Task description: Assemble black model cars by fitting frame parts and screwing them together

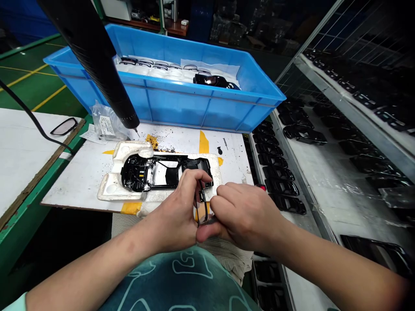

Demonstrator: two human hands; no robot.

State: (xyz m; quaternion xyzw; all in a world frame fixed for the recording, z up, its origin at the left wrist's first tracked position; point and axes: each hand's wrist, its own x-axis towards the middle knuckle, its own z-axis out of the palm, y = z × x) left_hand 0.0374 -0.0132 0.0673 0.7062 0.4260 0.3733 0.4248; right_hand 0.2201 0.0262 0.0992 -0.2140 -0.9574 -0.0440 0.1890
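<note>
My left hand (pixel 173 211) and right hand (pixel 246 216) pinched a thin black strip (pixel 204 203) just off the near end of a black model car body (pixel 136 172) in a white foam cradle (pixel 112 190). Blue plastic crate (pixel 181 108) behind, black moulded parts (pixel 279 172) in rows on a rack (pixel 308 224) to my right, black electric screwdriver (pixel 94 65) overhead.

From my remote post: green painted floor (pixel 32 73) striped with yellow lines, a wire-backed shelf rack (pixel 353 73) at right, wooden shelving (pixel 155 26) beyond, dim.
</note>
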